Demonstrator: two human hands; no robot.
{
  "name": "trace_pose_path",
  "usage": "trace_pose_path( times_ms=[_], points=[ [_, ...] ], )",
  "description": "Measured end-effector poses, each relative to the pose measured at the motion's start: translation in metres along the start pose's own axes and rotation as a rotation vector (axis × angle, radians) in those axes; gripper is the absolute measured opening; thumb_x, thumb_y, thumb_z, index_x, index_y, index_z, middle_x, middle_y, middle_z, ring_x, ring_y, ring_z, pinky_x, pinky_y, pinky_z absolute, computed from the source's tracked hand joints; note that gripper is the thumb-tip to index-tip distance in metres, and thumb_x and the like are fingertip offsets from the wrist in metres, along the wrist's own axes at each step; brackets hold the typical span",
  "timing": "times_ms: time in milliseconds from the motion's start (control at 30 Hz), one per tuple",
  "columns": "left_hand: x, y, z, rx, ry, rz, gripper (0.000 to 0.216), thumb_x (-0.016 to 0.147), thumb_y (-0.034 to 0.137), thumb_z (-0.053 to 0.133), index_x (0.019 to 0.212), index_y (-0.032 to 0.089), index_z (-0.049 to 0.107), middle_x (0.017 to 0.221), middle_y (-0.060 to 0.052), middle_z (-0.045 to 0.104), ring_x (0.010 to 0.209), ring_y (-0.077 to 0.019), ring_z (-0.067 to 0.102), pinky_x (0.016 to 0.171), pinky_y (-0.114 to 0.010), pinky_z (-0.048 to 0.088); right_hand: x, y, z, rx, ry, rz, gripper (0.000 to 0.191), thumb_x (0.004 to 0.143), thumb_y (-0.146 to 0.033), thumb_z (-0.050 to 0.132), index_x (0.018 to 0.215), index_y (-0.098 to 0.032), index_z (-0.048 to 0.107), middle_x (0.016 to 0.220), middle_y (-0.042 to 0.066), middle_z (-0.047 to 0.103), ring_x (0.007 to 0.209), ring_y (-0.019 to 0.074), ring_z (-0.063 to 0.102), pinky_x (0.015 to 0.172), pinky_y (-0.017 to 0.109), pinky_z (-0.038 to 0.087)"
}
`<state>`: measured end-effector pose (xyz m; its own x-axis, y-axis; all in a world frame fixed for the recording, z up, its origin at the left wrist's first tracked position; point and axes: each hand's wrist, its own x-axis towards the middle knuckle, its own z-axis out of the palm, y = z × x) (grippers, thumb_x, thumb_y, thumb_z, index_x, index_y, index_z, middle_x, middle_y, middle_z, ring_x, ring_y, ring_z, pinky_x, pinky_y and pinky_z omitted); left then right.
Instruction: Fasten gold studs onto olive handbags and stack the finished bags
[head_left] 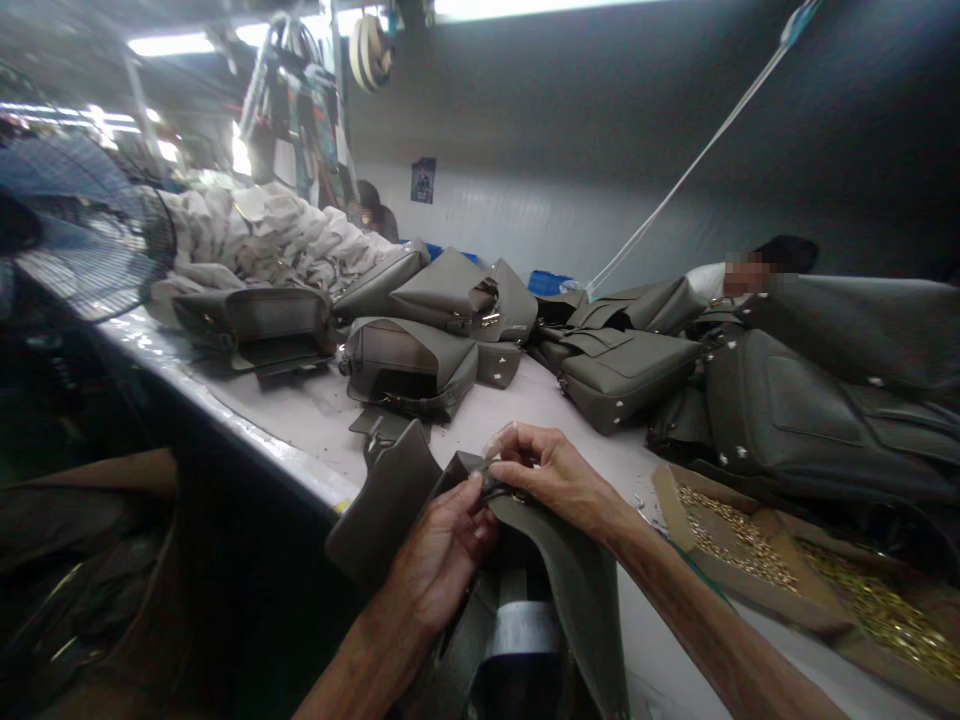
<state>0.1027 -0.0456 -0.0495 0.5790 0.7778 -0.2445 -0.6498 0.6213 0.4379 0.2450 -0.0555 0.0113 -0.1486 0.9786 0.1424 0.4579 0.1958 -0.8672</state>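
Fingers [519,436] of the left hand [446,540] and right hand [559,470] are pinched, at the near edge of the pale desk [536,400], on the rim of a dark green bag [589,595], while cardboard trays [667,500] at right are strewn with small gold-coloured pieces [739,540].

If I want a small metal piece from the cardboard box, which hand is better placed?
Likely the right hand: its forearm runs beside the cardboard box, while the left hand is farther away. Both are occupied at the bag.
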Motion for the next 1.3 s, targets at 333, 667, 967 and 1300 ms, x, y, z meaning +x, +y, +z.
trace_pose_path(
  times_ms=[333, 667, 967, 1300],
  points=[
    [0.000, -0.003, 0.001, 0.019, 0.055, 0.039, 0.012, 0.089, 0.011, 0.053, 0.092, 0.006, 0.064, 0.082, -0.007, 0.065, 0.063, -0.0101, 0.062, 0.056, -0.018, 0.054, 0.005, 0.005, 0.008, 0.012, 0.114, 0.066, 0.017, 0.072, -0.027, 0.068, 0.066, -0.014, 0.059, 0.060, -0.004, 0.051, 0.056, 0.0089, 0.043, 0.052, 0.021, 0.034],
    [0.000, 0.000, -0.001, 0.013, 0.051, 0.026, 0.013, 0.089, 0.010, 0.051, 0.091, 0.005, 0.063, 0.079, -0.009, 0.066, 0.063, -0.0127, 0.063, 0.057, -0.020, 0.055, -0.004, 0.002, 0.004, -0.051, 0.039, -0.030, 0.015, 0.082, -0.026, 0.060, 0.081, -0.013, 0.068, 0.077, 0.003, 0.065, 0.072, 0.0152, 0.057, 0.068, 0.026, 0.043],
    [-0.002, 0.003, -0.002, 0.082, 0.019, 0.004, 0.016, 0.091, 0.011, 0.047, 0.092, 0.004, 0.062, 0.081, -0.011, 0.068, 0.065, -0.0142, 0.065, 0.058, -0.022, 0.055, -0.013, 0.006, -0.001, -0.137, 0.103, -0.076, 0.014, 0.083, -0.017, 0.056, 0.089, -0.015, 0.070, 0.086, 0.004, 0.069, 0.082, 0.0172, 0.062, 0.078, 0.029, 0.046],
    [-0.003, 0.003, -0.010, 0.337, -0.139, 0.026, 0.018, 0.087, 0.022, 0.060, 0.097, 0.008, 0.065, 0.091, -0.012, 0.070, 0.078, -0.0163, 0.066, 0.072, -0.024, 0.055, -0.022, 0.005, -0.002, -0.260, 0.112, -0.182, 0.014, 0.080, -0.005, 0.061, 0.082, -0.015, 0.070, 0.080, 0.002, 0.064, 0.077, 0.0143, 0.057, 0.072, 0.026, 0.042]
  ],
)
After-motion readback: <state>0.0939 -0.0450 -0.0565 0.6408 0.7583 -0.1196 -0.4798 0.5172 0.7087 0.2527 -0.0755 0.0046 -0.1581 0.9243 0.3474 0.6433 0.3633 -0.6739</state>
